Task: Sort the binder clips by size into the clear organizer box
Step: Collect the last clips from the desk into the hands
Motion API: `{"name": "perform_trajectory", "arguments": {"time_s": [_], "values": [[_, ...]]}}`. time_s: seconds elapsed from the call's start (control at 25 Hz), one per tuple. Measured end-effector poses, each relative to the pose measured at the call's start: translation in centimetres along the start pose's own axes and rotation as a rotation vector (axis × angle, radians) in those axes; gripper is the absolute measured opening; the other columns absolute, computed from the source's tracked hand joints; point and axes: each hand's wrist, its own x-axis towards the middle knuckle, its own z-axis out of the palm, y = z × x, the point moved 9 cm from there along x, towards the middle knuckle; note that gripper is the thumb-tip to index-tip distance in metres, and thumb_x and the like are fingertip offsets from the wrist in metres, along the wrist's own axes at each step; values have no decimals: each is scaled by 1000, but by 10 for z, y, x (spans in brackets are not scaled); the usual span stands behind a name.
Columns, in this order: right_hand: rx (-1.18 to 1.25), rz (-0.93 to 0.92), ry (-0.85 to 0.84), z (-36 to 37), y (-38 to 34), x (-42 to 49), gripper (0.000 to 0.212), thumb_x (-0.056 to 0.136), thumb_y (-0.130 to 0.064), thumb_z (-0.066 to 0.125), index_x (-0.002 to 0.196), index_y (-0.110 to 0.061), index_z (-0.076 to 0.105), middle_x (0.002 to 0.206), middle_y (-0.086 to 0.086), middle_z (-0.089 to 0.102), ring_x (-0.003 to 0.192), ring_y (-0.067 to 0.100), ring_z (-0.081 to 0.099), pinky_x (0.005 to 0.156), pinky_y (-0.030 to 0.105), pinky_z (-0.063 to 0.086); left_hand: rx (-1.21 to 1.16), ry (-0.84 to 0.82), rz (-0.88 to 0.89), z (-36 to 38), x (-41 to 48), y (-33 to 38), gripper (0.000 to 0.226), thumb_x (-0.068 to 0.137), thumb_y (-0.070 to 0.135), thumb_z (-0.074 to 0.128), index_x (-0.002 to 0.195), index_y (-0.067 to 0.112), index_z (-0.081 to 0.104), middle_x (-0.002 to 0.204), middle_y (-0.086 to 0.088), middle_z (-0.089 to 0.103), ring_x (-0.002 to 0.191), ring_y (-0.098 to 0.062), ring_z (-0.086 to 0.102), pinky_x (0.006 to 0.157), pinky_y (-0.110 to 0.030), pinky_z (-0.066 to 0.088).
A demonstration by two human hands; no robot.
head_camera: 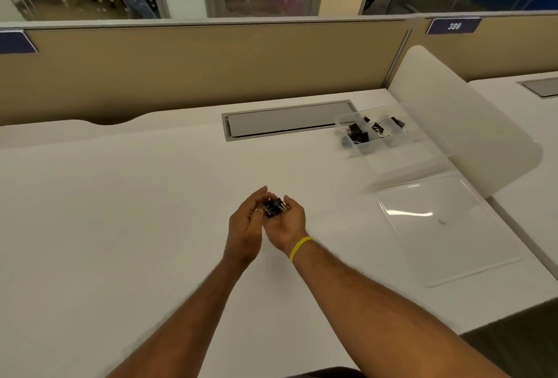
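- Wide white worktop (151,196).
- Clear plastic organizer box (392,155), open; flat clear lid (437,226) just beside it.
- Right hand (288,222), well apart from the box, cups small black binder clips (273,209) in its grip.
- Left hand (244,223) touches the right one; I cannot tell if its grip holds a clip.
- More black clips (360,131) lie in the box's far compartments.

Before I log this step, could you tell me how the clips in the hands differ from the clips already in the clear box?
The held clips sit bunched in the cupped right hand; the boxed clips lie spread across far compartments of the organizer box. The held clips look smaller, though blur makes that unsure. Both are black with silver handles.
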Motion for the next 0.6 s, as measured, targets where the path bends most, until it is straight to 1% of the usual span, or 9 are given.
{"name": "perform_trajectory", "arguments": {"time_s": [0.04, 0.12, 0.2, 0.28, 0.36, 0.48, 0.56, 0.6], "values": [[3, -22, -4, -1, -10, -2, 30, 98, -24, 44, 88, 0, 59, 86, 15, 60, 87, 27, 60, 88, 38, 54, -8, 17, 10, 2, 3, 1, 43, 86, 11, 37, 116, 21, 66, 128, 12, 61, 124, -1, 51, 101, -19, 43], [13, -46, -15, -4, -30, -7, 29, 98, -21, 44, 85, 0, 59, 85, 15, 59, 83, 27, 61, 82, 39, 58, -39, 35, -4, 8, 9, -1, 46, 86, 12, 36, 124, 16, 62, 130, 5, 61, 124, -7, 53, 102, -32, 46], [32, -61, -18, -10, -53, -11, 28, 98, -21, 46, 86, 1, 59, 86, 15, 58, 84, 27, 60, 79, 40, 60, -50, 31, -35, 21, 16, -6, 47, 85, 15, 36, 126, 13, 60, 129, 2, 61, 122, -10, 55, 101, -38, 49], [62, -77, -25, -14, -78, -14, 29, 98, -22, 47, 86, 1, 59, 86, 18, 58, 85, 29, 59, 77, 42, 59, -25, 17, -62, 38, 21, -12, 48, 84, 18, 37, 126, 14, 60, 126, 3, 62, 120, -9, 57, 102, -41, 48], [74, -115, -34, -15, -111, -16, 30, 98, -24, 47, 86, 1, 58, 86, 19, 58, 84, 30, 58, 74, 44, 60, 13, -8, -76, 58, 27, -16, 47, 84, 20, 38, 125, 18, 60, 124, 4, 63, 118, -7, 57, 103, -43, 46], [59, -224, -28, -17, -180, -18, 33, 97, -29, 50, 86, 1, 58, 85, 20, 58, 83, 31, 59, 73, 43, 60, 54, -57, -85, 94, 39, -20, 45, 84, 21, 39, 124, 20, 61, 122, 5, 64, 117, -6, 57, 104, -43, 45], [17, -296, -18, -13, -228, -20, 35, 97, -32, 51, 84, 1, 58, 82, 19, 59, 80, 29, 60, 75, 41, 59, 63, -89, -86, 119, 47, -20, 42, 87, 19, 40, 123, 22, 61, 123, 5, 63, 118, -8, 56, 104, -38, 44], [-9, -333, -10, -11, -253, -20, 37, 97, -33, 50, 83, 0, 58, 80, 18, 59, 78, 28, 60, 78, 40, 58, 66, -103, -83, 131, 53, -20, 39, 90, 16, 41, 123, 23, 60, 123, 5, 63, 119, -9, 56, 103, -33, 44]]}}
